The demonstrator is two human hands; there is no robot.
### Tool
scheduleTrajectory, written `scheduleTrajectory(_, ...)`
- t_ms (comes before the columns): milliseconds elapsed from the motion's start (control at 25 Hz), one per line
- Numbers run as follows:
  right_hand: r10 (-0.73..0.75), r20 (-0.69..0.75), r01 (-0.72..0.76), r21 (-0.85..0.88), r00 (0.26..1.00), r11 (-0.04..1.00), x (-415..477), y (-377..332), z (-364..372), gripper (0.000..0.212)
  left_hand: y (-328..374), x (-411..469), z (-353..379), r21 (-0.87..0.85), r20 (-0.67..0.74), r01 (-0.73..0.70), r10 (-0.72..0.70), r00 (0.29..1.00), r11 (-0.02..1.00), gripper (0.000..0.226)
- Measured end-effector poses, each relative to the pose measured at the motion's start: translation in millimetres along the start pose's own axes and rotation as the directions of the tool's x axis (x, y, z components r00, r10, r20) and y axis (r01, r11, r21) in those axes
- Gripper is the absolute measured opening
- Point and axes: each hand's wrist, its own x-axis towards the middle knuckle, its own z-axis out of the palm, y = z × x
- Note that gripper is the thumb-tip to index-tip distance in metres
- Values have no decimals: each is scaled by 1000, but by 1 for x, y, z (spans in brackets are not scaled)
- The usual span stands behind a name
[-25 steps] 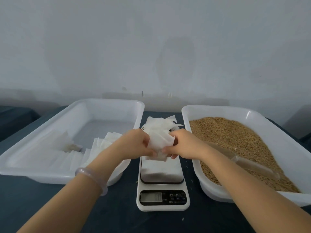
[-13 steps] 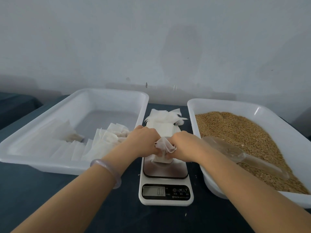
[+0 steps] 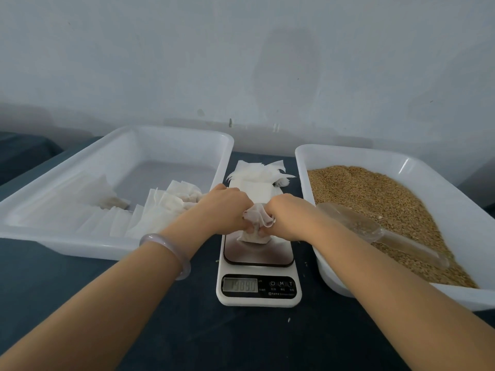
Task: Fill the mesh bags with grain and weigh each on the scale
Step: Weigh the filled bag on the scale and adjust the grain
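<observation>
We've L hand (image 3: 227, 208) & R hand (image 3: 288, 214) pinching mesh bag (image 3: 254, 236) neck on scale (image 3: 258, 257); prob. soft, light, saggy, so grip by neck.

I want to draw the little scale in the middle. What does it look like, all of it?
The scale is a small white plastic-looking rectangle, lying flat on the dark table between the bag tray and the grain tray. On top is a shiny dark plate with rounded corners. Its near end has a black strip with a grey display, digits too blurred to read, and three round buttons. A white mesh bag rests on the plate, pinched by the left hand and the right hand.
</observation>
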Motion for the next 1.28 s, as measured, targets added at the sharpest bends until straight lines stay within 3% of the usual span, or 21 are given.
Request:
scheduleTrajectory(160, -23, -58, 32, 157, 998, 987, -8, 4, -5, 39, -1, -10, -1, -160, -120, 5, -24, 992, 987, 18)
scheduleTrajectory(240, 20, -99, 14, 332, 995, 943, -9, 7, -8, 40, -2, -12, -3, -288, -130, 27, -67, 989, 957, 33)
scheduleTrajectory(320, 53, -120, -1, 398, 991, 917, -10, 8, -10, 52, -3, -15, -5, -369, -127, 32, -85, 988, 929, 44)
scheduleTrajectory(440, 66, -136, -3, 419, 989, 908, -11, 6, -10, 59, -2, -16, -5, -458, -138, 41, -117, 984, 888, 29)
scheduleTrajectory(680, 65, -141, 3, 440, 988, 898, -10, 6, -9, 65, -1, -16, -6, -512, -116, 77, -158, 981, 856, 22)
scheduleTrajectory(1280, 66, -172, 25, 479, 983, 877, -9, 8, -7, 63, 3, -20, -10, -582, -111, 101, -202, 973, 807, 19)
